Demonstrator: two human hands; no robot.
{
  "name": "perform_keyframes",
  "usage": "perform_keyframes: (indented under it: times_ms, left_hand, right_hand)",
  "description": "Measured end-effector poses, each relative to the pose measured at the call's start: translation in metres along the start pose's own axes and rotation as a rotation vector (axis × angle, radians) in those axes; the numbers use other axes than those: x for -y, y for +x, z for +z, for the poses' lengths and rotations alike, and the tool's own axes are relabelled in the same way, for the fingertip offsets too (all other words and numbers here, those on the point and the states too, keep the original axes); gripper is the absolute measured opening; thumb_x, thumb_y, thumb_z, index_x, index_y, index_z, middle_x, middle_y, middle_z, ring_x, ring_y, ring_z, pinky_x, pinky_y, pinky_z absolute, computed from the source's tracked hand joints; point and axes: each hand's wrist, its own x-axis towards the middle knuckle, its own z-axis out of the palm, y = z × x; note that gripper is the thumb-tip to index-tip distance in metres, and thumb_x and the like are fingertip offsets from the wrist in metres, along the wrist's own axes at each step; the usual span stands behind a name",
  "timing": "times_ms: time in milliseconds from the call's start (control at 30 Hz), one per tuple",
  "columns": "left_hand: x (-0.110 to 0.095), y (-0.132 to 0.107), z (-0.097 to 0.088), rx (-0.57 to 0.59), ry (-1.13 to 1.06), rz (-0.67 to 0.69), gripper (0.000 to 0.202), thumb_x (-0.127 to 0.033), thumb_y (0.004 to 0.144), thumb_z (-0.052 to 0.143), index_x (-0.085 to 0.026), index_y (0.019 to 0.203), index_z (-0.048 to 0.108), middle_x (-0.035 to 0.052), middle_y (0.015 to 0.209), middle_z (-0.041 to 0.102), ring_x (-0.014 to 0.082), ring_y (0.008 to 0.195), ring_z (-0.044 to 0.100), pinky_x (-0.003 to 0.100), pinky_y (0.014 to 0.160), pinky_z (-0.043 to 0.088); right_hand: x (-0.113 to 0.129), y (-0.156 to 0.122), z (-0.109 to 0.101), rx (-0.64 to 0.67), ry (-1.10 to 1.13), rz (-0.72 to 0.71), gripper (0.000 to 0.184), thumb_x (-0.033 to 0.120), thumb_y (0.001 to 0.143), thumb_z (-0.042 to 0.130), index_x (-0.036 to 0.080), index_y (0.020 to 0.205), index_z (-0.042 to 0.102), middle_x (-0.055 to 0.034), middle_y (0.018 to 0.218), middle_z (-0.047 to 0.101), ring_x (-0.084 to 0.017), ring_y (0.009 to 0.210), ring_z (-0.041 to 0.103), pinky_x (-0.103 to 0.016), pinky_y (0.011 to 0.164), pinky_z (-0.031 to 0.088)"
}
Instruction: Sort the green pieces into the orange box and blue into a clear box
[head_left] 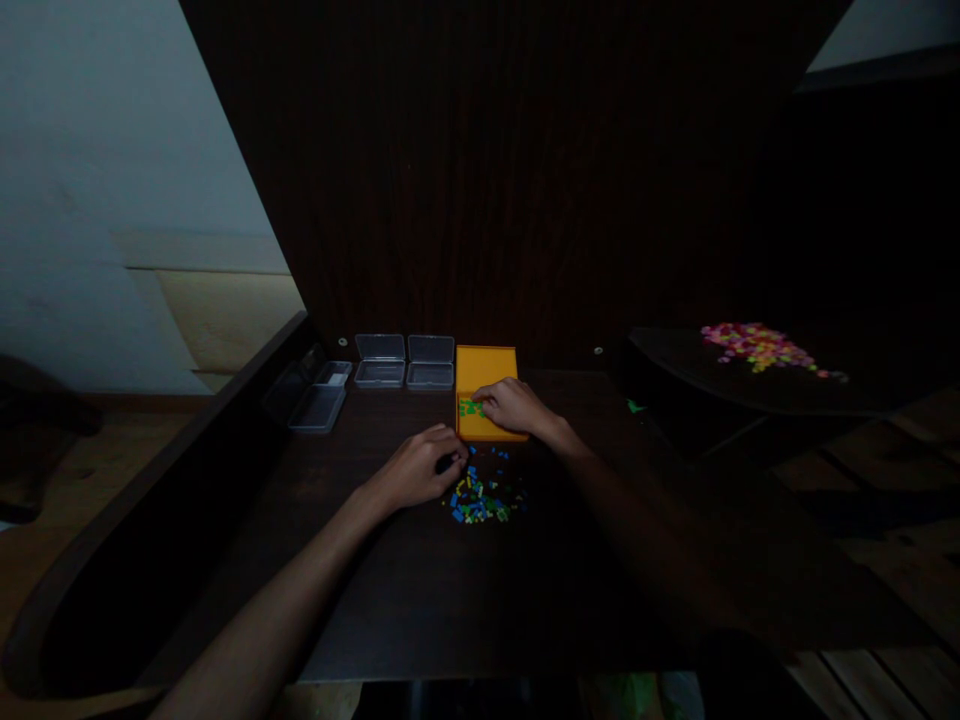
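An orange-yellow box (486, 370) lies with its lid folded back, and several small green pieces (469, 407) rest in its lower half. Over that half reaches my right hand (514, 407), fingertips pinched together at the green pieces; whatever they hold is too small to make out. My left hand (421, 467) is curled on the near left side of the box, its thumb and fingers closed by the box's corner. Its fingertips are too dark to show what is in them. Just right of it spreads a loose pile of small blue, green and yellow bricks (484, 500).
Clear plastic cases (381, 373) with raised lids stand along the back left, another clear case (317, 410) nearer the side panel (172, 480). A heap of pink, orange and yellow pieces (761, 347) lies on a dark surface at right. A tall dark board rises behind.
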Motion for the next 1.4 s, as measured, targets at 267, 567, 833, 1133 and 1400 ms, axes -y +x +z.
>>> perform_keyframes:
  times_ms: [267,567,833,1133,1400]
  left_hand:
    - [-0.001,-0.001,-0.001,0.016,0.007,-0.010,0.014,-0.015,0.085,0.050,-0.019,0.083,0.062,0.0040,0.082,0.064,0.0172,0.082,0.059,0.029,0.076,0.047]
    - [-0.005,-0.001,0.001,0.099,-0.040,0.019,0.015,-0.013,0.082,0.052,-0.018,0.089,0.065,0.0039,0.084,0.064,0.0173,0.083,0.059,0.029,0.077,0.047]
    - [-0.009,-0.002,0.005,0.176,-0.084,0.055,0.016,-0.012,0.078,0.056,-0.019,0.087,0.067,0.0044,0.092,0.064,0.0181,0.092,0.059,0.028,0.084,0.047]
    - [-0.007,-0.001,0.003,0.175,-0.039,0.053,0.013,-0.010,0.074,0.057,-0.019,0.079,0.064,0.0029,0.085,0.062,0.0167,0.085,0.058,0.026,0.078,0.046]
    - [-0.009,-0.001,0.003,0.177,-0.047,0.059,0.011,-0.014,0.079,0.056,-0.019,0.080,0.066,0.0024,0.081,0.060,0.0155,0.082,0.057,0.025,0.075,0.045]
  right_hand:
    - [0.002,0.000,0.000,0.054,-0.054,0.051,0.040,0.022,0.086,0.048,0.025,0.122,0.065,-0.0074,0.117,0.069,-0.024,0.104,0.064,-0.030,0.086,0.046]
    - [0.012,-0.014,-0.031,-0.054,0.144,-0.110,0.029,0.018,0.082,0.054,0.018,0.102,0.074,-0.0048,0.085,0.073,-0.015,0.071,0.063,-0.023,0.065,0.041]
    - [0.029,-0.058,-0.010,0.112,0.303,-0.308,0.022,0.012,0.074,0.060,0.019,0.088,0.075,0.0014,0.068,0.066,-0.009,0.057,0.051,-0.020,0.059,0.034]
    - [0.021,-0.079,0.017,0.091,0.337,-0.270,0.015,0.021,0.079,0.061,0.020,0.089,0.074,0.0015,0.068,0.064,-0.010,0.059,0.051,-0.020,0.058,0.032]
    - [0.024,-0.081,0.019,0.050,0.331,-0.292,0.015,0.021,0.079,0.062,0.018,0.089,0.073,-0.0004,0.071,0.067,-0.010,0.061,0.054,-0.021,0.060,0.034]
